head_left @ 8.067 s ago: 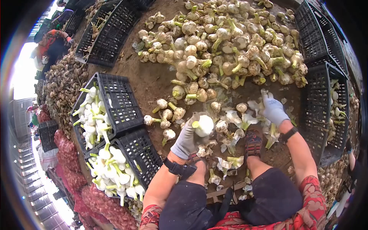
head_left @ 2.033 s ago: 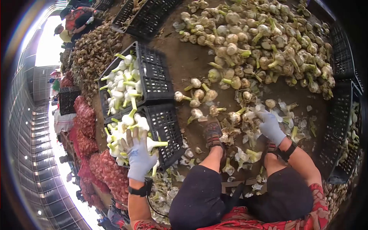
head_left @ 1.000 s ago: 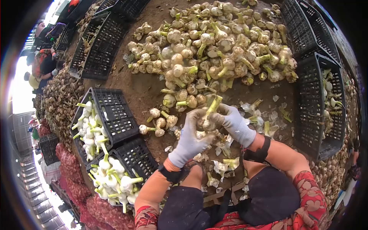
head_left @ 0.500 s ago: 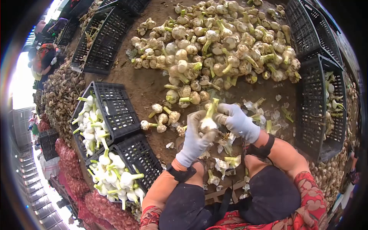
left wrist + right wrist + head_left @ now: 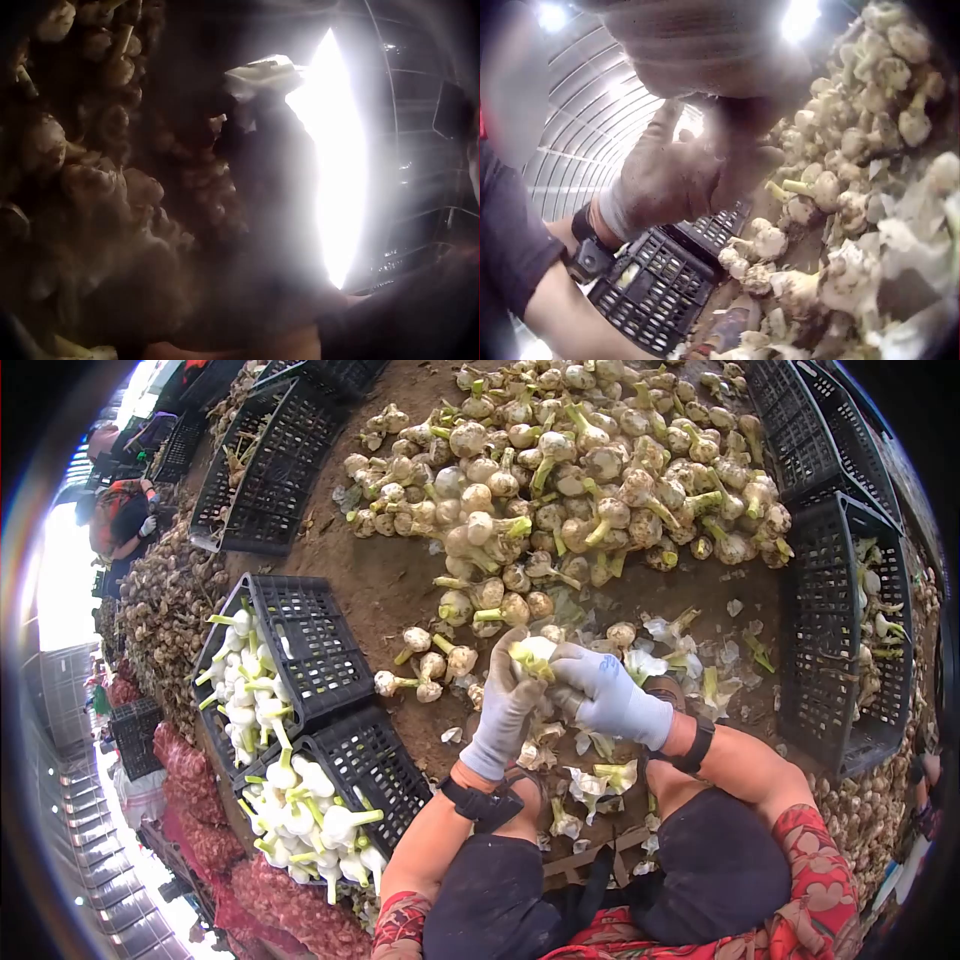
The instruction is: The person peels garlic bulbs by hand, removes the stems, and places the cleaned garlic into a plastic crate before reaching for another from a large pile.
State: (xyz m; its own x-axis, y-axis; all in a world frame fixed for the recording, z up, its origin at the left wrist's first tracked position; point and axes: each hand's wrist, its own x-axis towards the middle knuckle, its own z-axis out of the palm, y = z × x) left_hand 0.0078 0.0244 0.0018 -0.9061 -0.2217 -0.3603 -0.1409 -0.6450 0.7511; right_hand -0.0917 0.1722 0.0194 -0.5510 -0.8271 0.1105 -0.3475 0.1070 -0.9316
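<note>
In the head view, a garlic bulb (image 5: 533, 653) is held between both gloved hands above the loose skins, its pale green part facing up. My left hand (image 5: 502, 710) grips it from the left, thumb and fingers curled round it. From the right, my right hand (image 5: 618, 702) pinches at its side with bent fingers. Much of the bulb is hidden behind the gloves. The right wrist view shows my left hand (image 5: 671, 184) beyond the blurred glove of my right hand (image 5: 705, 45). The left wrist view is dark and does not show the held bulb.
A big heap of unpeeled garlic (image 5: 600, 470) lies ahead. On the left, black crates (image 5: 310, 635) hold white peeled garlic (image 5: 305, 815). Another crate (image 5: 845, 640) with garlic stands at the right. Peeled skins (image 5: 590, 785) litter the ground between the feet. A person (image 5: 120, 525) is at the far left.
Two seconds ago my left hand was at the left crate with white garlic. Since then both hands have come together on a soil-stained bulb. Its upright stalk has tipped, and the bulb looks paler.
</note>
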